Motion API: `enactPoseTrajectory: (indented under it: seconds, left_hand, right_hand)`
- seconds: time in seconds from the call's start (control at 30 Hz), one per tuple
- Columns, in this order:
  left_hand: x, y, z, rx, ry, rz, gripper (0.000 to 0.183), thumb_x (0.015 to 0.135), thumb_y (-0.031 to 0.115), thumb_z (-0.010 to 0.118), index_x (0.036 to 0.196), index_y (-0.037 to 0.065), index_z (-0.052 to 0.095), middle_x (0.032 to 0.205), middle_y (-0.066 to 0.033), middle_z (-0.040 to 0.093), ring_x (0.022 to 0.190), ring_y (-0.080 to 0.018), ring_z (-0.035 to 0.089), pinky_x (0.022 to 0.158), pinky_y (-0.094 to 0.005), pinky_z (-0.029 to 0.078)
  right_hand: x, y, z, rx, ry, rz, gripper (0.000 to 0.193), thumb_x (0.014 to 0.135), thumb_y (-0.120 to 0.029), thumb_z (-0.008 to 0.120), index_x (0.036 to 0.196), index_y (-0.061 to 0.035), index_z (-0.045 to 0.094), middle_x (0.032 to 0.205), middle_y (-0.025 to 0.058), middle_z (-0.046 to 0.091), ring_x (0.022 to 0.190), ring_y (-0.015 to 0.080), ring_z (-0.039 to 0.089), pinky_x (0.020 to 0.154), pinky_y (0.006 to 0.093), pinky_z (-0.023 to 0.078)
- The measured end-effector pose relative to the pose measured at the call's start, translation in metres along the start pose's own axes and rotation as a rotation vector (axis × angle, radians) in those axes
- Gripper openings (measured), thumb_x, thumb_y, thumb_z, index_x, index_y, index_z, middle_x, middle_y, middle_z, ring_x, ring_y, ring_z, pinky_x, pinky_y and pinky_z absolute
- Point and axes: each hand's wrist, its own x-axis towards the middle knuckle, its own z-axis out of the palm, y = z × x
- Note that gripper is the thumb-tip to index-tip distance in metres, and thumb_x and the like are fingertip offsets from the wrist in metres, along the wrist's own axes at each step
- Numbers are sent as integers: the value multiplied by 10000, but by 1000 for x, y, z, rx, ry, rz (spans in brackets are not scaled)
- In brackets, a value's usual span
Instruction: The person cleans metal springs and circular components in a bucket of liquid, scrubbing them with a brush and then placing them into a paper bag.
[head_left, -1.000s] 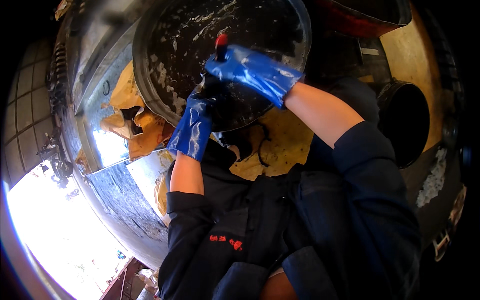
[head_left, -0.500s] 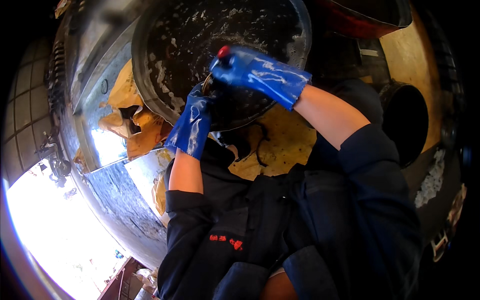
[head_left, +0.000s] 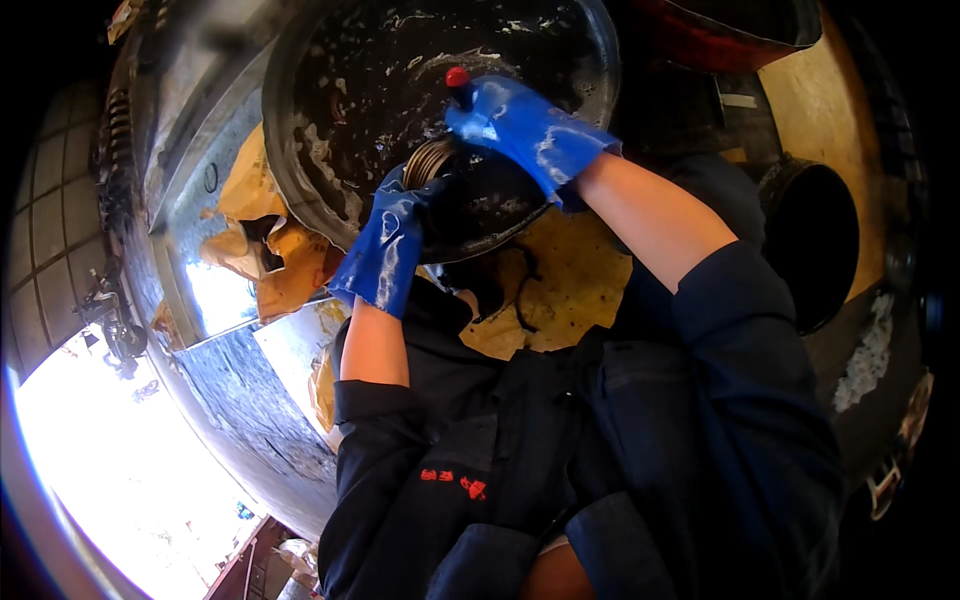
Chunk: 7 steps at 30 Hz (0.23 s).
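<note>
Both my hands wear wet blue rubber gloves. My left hand (head_left: 392, 245) grips the near rim of a big black soapy wok (head_left: 330, 100) that stands tilted in a metal sink. My right hand (head_left: 525, 130) is closed around a scrubbing tool whose red-tipped handle (head_left: 457, 77) sticks up above the fist. A coil of metal scourer (head_left: 430, 160) shows just under the fist, pressed against the wok's lower inside wall. White suds streak the black surface.
The steel sink wall (head_left: 200, 130) runs along the left, with yellowish scraps (head_left: 265, 240) beside the wok. A second dark round pot (head_left: 815, 240) sits at the right on a yellow board (head_left: 820, 90). A red-rimmed vessel (head_left: 730, 25) lies at the top right.
My right hand has slid a little lower and to the right over the wok's inside, turning the red handle tip along. The left hand keeps its hold on the rim.
</note>
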Motion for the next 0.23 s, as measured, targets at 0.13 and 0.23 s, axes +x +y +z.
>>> enactPoseTrajectory:
  seconds: [0.13,0.23]
  left_hand:
    - [5,1,-3,-165,-70,-135,237,975,71,718,1207,31,693,998,-84,764,843,-175,720,739,-305,572]
    - [-6,25,21,-257,-68,-220,241,981,83,712,1216,34,692,1005,-86,766,853,-185,728,738,-315,576]
  right_hand:
    - [-3,10,-8,230,74,119,396,919,-408,684,1158,-101,760,1054,161,778,1006,323,743,916,428,558]
    - [-7,13,-22,352,124,96,330,940,-361,693,1097,-79,760,952,103,766,892,219,722,881,358,545]
